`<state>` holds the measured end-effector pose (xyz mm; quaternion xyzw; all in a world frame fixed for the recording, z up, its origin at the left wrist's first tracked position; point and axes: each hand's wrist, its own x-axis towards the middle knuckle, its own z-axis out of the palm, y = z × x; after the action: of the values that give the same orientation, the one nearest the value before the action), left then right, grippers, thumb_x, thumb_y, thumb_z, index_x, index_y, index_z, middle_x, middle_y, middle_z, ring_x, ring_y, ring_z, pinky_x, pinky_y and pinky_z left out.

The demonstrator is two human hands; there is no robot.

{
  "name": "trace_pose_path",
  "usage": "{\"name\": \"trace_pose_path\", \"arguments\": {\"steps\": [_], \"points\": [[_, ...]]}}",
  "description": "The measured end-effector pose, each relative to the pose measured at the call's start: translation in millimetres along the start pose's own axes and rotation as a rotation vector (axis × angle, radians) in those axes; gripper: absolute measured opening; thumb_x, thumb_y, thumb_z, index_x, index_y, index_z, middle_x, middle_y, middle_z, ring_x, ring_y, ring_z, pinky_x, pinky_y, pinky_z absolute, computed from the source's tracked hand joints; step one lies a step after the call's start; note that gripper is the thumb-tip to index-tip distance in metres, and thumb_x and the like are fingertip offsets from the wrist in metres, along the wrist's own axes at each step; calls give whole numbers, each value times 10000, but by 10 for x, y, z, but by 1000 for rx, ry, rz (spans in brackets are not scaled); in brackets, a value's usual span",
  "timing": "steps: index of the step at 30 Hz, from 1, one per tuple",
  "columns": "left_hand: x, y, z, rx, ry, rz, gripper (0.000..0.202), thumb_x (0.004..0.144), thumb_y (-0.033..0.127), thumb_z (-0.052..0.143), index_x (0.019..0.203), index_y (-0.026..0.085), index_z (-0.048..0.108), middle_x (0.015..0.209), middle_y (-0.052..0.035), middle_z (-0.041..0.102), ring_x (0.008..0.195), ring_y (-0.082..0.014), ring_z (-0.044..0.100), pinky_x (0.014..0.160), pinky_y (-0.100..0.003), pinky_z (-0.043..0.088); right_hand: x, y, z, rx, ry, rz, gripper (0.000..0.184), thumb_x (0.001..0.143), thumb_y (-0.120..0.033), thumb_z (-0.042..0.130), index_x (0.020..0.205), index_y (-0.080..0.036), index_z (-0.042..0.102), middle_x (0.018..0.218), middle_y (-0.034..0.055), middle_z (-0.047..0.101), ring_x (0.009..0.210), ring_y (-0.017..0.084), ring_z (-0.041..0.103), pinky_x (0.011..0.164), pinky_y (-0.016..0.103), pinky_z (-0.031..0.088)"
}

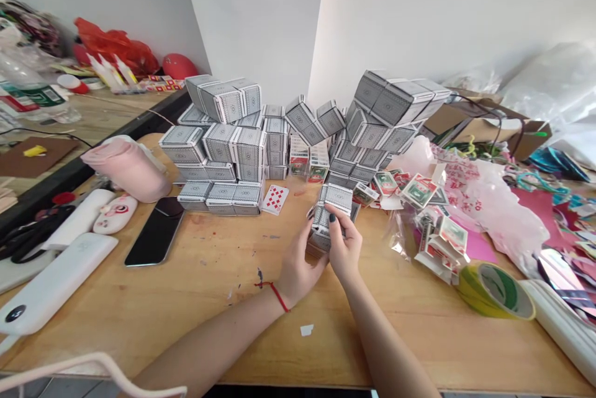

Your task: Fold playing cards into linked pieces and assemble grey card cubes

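Both my hands meet at the middle of the wooden table [205, 298] around a grey patterned deck of cards [331, 207]. My left hand [298, 264], with a red string on its wrist, cups the deck from below and the left. My right hand [344, 243] grips it from the right, fingers curled over its top. Behind them rise stacks of the same grey card packs [233, 143] on the left and more packs [386, 106] on the right. A single red diamond card [275, 199] lies face up by the left stack.
A black phone [156, 231], a pink roll [128, 168], a white power bank [51, 286] and scissors [28, 238] lie at the left. Loose small card boxes [437, 230], plastic wrap [493, 212] and a yellow-green tape roll [496, 289] crowd the right. Cardboard box [484, 125] behind.
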<state>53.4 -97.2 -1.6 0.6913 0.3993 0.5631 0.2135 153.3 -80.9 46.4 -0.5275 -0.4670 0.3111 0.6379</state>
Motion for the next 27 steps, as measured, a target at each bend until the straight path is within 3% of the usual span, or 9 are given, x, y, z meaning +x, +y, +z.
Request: {"name": "trace_pose_path", "arguments": {"steps": [6,9,12,14,16,19,21,24,27], "points": [[55,22,-9,-31,-18,24,844,690,244,685,1384,207,205,1380,-180,376,1251,-302,411,991,-498,414,-26,2,-7,59,-155,-23,203,788,-308,561,951,-231,655,960,34,666,929,212,589,866,344,432],[120,-6,-32,0,-7,54,846,679,247,687,1373,186,208,1375,-193,372,1257,-307,398,995,-503,402,-46,-24,5,130,-207,-10,236,792,-316,576,1015,-243,596,1000,30,638,916,198,590,845,328,451],[213,-64,-67,43,42,136,777,692,221,672,1339,176,244,1359,-192,389,1266,-302,386,1003,-510,383,-70,-59,60,221,-237,21,415,790,-326,585,1191,-260,497,1217,42,551,1105,208,523,944,336,414],[278,-121,-97,65,79,208,710,708,197,654,1308,185,276,1353,-180,402,1279,-298,370,1026,-540,338,-83,-61,112,297,-232,42,557,772,-328,606,1290,-273,410,1379,35,412,1246,208,409,1021,342,356],[331,-183,-127,94,84,261,659,715,169,639,1281,195,303,1339,-162,427,1289,-294,356,1043,-575,286,-86,-40,158,399,-219,99,713,747,-317,633,1368,-301,281,1439,30,329,1291,201,358,1046,363,334],[379,-259,-157,155,33,309,613,712,104,600,1256,190,331,1304,-149,468,1292,-286,350,1047,-599,252,-65,-4,183,539,-214,262,942,704,-280,677,1414,-332,61,1337,66,469,1194,202,482,993,424,392],[394,-283,-168,195,-3,332,604,702,67,571,1248,187,339,1298,-145,478,1291,-280,353,1049,-597,251,-42,-11,174,597,-189,357,1047,659,-241,713,1411,-332,-10,1206,66,575,1084,200,564,940,440,434],[404,-281,-186,249,-41,339,611,686,44,550,1243,185,342,1302,-136,481,1292,-269,352,1045,-566,283,-6,-76,153,663,-154,424,1061,603,-178,746,1395,-344,60,1109,36,622,981,183,608,887,409,472],[404,-267,-207,306,-94,341,607,685,45,538,1244,177,343,1309,-132,478,1293,-258,349,1038,-535,312,21,-130,142,707,-197,415,852,603,-150,739,1313,-328,303,1095,19,625,957,171,606,856,355,483]]}}
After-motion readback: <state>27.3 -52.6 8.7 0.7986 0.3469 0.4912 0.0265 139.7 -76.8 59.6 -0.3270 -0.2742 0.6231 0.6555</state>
